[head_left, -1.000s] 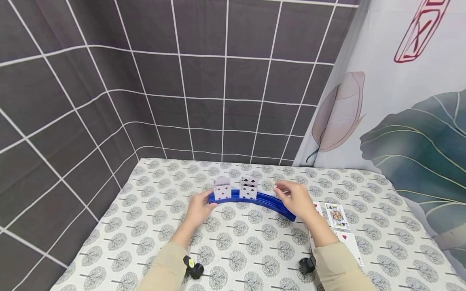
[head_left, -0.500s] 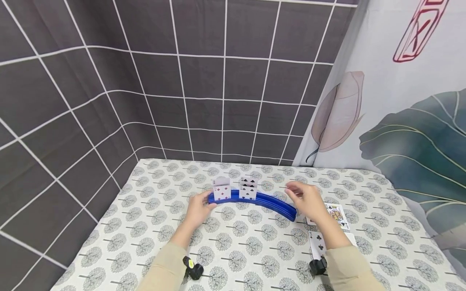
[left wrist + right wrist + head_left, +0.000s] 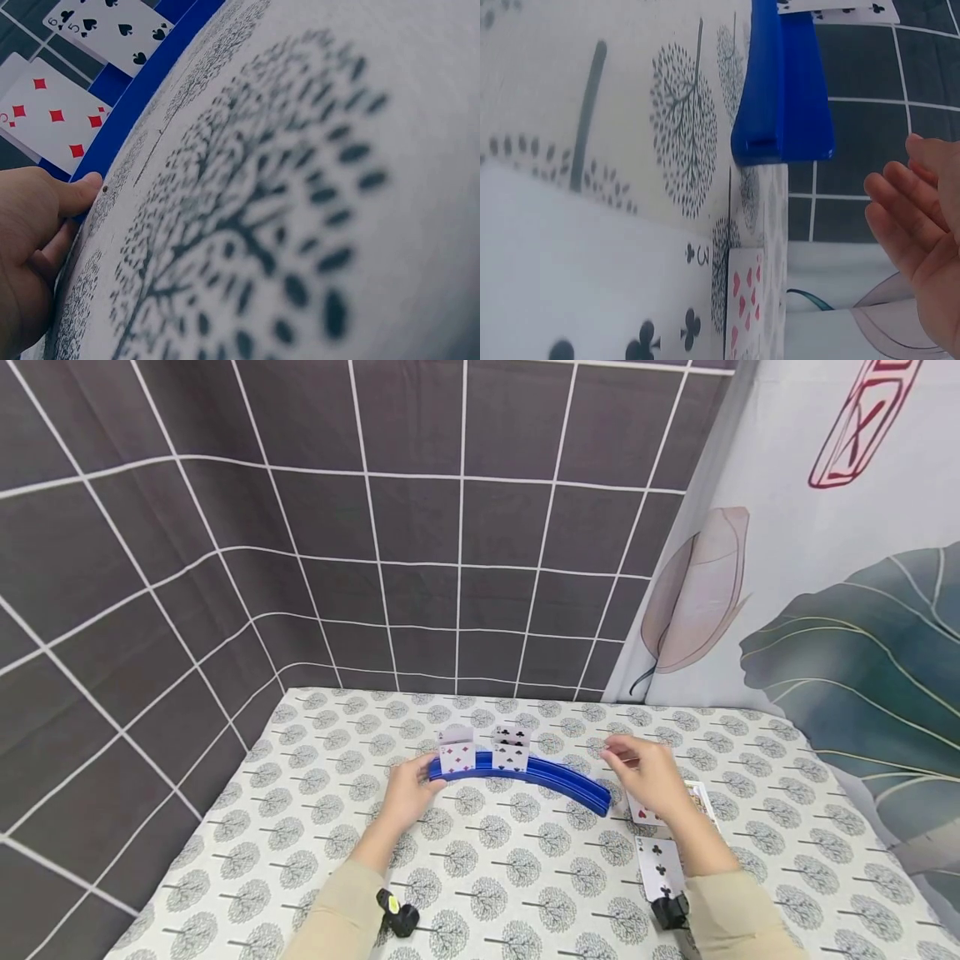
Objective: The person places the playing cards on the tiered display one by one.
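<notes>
- The card rack (image 3: 562,779), a glossy blue arc that looks like smooth plastic, lies across the middle of the worktop (image 3: 517,868), its grooves running lengthwise and its right end curving nearer.
- The left hand (image 3: 407,789) grasps the rack's left end, thumb against the near edge, the other fingers partly hidden.
- The right hand (image 3: 652,777) is released, fingers loosely bent and holding nothing, raised just right of the rack's right end.
- Toward the rack's left end stands the five of diamonds (image 3: 457,758), thin and flat, with another card behind it whose face is mostly covered.
- Right of that pair, with bare blue between, stands the five of spades (image 3: 511,757), the six of clubs (image 3: 513,732) behind it.
- On the right of the worktop lie the three of clubs (image 3: 660,867), nearer, and a hearts card (image 3: 641,812), farther off; the right arm covers part of this group.
- The pale cloth on the worktop carries rounded, dotted grey tree prints.
- Behind, dark grey fabric (image 3: 412,518) with white grid lines hangs in soft ripples.
</notes>
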`<state>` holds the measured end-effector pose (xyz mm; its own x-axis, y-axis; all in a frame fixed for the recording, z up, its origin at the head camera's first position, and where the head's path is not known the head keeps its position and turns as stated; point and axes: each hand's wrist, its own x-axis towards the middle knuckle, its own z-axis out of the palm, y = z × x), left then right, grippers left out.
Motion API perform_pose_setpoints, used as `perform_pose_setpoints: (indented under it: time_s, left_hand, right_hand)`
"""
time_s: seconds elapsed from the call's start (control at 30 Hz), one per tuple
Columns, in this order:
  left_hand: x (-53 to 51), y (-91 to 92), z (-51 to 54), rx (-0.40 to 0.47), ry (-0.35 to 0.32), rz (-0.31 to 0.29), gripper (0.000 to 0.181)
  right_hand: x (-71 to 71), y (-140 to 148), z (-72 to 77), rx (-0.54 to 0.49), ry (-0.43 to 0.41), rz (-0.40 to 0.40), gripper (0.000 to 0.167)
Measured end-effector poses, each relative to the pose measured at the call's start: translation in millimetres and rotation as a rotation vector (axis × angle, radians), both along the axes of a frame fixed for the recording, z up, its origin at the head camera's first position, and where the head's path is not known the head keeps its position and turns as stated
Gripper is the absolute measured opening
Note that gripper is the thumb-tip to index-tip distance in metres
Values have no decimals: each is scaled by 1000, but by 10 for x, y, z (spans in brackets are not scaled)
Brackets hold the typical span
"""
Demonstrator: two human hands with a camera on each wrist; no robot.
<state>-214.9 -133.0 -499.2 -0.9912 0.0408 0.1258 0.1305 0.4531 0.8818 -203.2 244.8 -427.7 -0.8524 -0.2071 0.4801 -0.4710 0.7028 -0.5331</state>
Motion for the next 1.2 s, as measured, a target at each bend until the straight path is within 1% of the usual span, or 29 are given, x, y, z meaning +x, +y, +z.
perform_pose_setpoints:
  time_s: [0.23,0.53,0.77,0.97,1.2]
  left_hand:
    - [-5,1,-9,-8,5,4,56]
    - [10,2,7,-23,23,0,56]
    - [26,6,15,-34,25,4,56]
    - [26,8,22,-27,19,4,56]
    - [8,3,20,-17,7,3,56]
  right_hand:
    - [39,115,4,16,-16,-25,19]
    - [103,308,-7,9,-68,-63,20]
    - [133,449,-20,27,-47,-81,20]
    - [152,577,-46,45,-70,-112,22]
    - [184,717,-104,74,-78,-134,26]
